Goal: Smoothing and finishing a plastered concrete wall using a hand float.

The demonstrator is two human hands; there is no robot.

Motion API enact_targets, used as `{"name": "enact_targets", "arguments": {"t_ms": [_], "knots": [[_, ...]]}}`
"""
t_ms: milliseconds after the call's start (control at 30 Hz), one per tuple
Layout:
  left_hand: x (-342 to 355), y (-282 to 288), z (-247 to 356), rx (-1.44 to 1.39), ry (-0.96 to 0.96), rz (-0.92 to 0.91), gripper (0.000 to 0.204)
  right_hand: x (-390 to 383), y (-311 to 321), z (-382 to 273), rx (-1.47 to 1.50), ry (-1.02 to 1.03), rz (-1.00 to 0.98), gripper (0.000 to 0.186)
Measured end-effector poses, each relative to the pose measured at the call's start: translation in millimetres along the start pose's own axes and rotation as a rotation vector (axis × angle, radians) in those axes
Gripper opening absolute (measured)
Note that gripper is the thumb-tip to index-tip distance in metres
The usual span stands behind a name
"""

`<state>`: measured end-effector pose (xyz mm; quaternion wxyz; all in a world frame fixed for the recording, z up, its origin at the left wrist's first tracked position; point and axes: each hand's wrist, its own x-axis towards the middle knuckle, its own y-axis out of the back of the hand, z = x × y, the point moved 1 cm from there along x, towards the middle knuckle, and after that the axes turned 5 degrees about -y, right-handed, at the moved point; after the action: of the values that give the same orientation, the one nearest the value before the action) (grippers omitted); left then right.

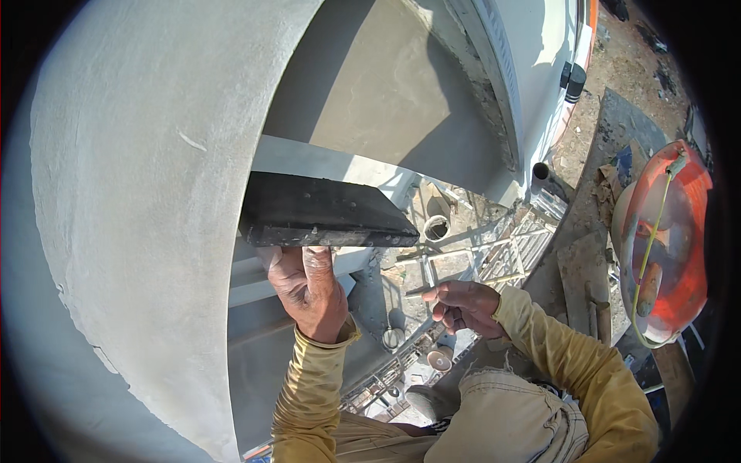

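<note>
Against the edge of the plastered wall, the left hand holds a dark float from below, fingers wrapped around a grip on its underside that is mostly hidden by the hand. The float lies just above the knuckles, its long axis running left to right, its left end touching the corner where the rough grey plaster turns into the smooth, wet-looking reveal. The left hand is the one on the tool; the right is well apart from it, lower and to the right.

The right hand hangs loosely curled, thumb and forefinger pinching what looks like a thin nail or pencil; its tip points left, toward the float.

The float is a flat rectangular board, matte black, its front edge crusted with grey mortar. The wall surface is sandy and even, with a small white scratch. Both sleeves are yellow and ribbed. At the right, an orange bowl-shaped basin holds a wooden-handled tool and a yellow-green cord. Far below lie scaffold frames and round pipe ends.
</note>
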<state>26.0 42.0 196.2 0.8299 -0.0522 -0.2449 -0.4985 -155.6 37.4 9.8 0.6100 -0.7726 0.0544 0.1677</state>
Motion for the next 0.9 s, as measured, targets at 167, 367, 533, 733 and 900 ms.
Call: {"name": "enact_targets", "arguments": {"t_ms": [167, 367, 533, 733, 900], "knots": [[12.1, -39.1, -15.2, 0.192, -0.259, 0.178, 0.042, -0.1, 17.7, 11.0, -0.135, -0.110, 0.141, 0.050], [26.8, -67.5, -13.6, 0.384, -0.265, 0.302, 0.042, -12.0, 44.2, 9.3, -0.136, -0.041, 0.173, 0.043], [22.8, -64.7, -30.8, 0.184, -0.256, 0.266, 0.044, -17.2, 54.8, 0.2, -0.149, 0.013, 0.193, 0.038], [-34.7, -82.8, -135.2, 0.010, 0.272, 0.185, 0.049, -16.6, 53.9, 3.6, -0.221, 0.092, 0.222, 0.039], [-49.8, -71.1, -150.6, -0.065, 0.270, 0.292, 0.040, -22.3, 62.7, 13.2, -0.263, 0.124, 0.300, 0.039]]}}
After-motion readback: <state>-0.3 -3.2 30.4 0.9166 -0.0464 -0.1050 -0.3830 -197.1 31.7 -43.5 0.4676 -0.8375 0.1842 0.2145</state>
